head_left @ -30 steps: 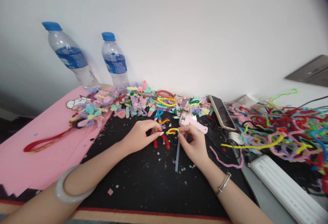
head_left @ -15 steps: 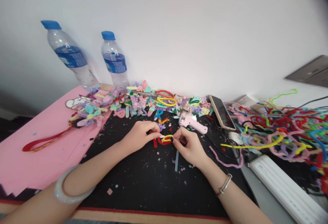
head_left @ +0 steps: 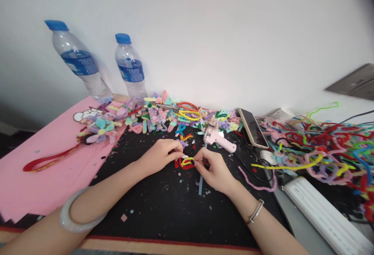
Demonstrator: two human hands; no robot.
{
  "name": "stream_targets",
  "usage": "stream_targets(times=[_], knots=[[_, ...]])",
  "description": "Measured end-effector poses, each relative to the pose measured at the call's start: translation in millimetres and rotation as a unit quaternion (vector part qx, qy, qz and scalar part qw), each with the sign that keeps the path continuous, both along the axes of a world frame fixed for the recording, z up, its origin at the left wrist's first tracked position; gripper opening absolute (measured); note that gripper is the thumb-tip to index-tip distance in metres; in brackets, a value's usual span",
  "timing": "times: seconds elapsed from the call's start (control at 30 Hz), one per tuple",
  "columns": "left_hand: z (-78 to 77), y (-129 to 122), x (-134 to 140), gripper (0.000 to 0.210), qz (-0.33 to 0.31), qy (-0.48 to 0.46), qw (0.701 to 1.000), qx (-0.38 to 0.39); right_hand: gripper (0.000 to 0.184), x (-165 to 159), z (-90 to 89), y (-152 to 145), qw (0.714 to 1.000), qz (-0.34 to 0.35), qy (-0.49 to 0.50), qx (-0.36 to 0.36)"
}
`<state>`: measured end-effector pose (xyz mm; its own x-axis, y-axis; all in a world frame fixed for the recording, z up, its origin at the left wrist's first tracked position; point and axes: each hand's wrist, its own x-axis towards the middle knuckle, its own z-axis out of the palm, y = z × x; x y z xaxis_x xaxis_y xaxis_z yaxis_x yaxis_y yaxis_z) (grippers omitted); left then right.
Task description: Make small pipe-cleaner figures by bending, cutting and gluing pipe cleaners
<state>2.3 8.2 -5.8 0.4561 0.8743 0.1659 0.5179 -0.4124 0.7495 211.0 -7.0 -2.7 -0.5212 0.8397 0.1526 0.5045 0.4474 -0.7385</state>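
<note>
Between my two hands is a small looped pipe cleaner piece (head_left: 187, 162), yellow on top with red along its lower edge. My left hand (head_left: 162, 156) pinches its left end between thumb and fingertips. On the right end, my right hand (head_left: 212, 167) closes its thumb and index finger. Just behind my fingers lie a red and yellow pipe cleaner bit (head_left: 185, 137) and a blue looped pipe cleaner (head_left: 180, 130). A pale pink glue gun (head_left: 219, 139) rests behind my right hand, and a translucent glue stick (head_left: 200, 185) shows below that hand.
Behind lies a heap of pastel pipe cleaner shapes (head_left: 159, 118) with scissors (head_left: 188, 111) on top. Two water bottles (head_left: 130, 68) stand by the wall. To the right are a phone (head_left: 253, 128), tangled pipe cleaners (head_left: 321, 138) and a white power strip (head_left: 324, 216). Pink paper (head_left: 58, 134) covers the left.
My right hand has shifted slightly left and down, and the looped piece now sits closer together between my fingers. My left hand has barely moved.
</note>
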Motion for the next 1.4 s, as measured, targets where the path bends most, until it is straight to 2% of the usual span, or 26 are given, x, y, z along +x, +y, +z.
stream_targets(times=[0.5,1.0,1.2,1.4], knots=[[1.7,-0.4,0.7,0.020,-0.014,0.036,0.999,-0.013,0.010,1.3,0.8,1.8,0.997,0.022,-0.065,0.036],[0.8,-0.8,1.5,0.022,-0.023,0.023,0.999,0.005,0.009,-0.6,7.7,0.2,0.996,0.056,-0.071,0.017],[1.4,-1.9,1.4,0.021,-0.025,0.014,1.000,0.000,0.001,-1.2,7.6,0.7,0.988,0.069,-0.117,0.069],[0.7,-4.5,3.1,0.021,-0.033,-0.006,0.999,-0.010,0.010,-3.2,5.9,-0.6,0.980,0.086,-0.140,0.108]])
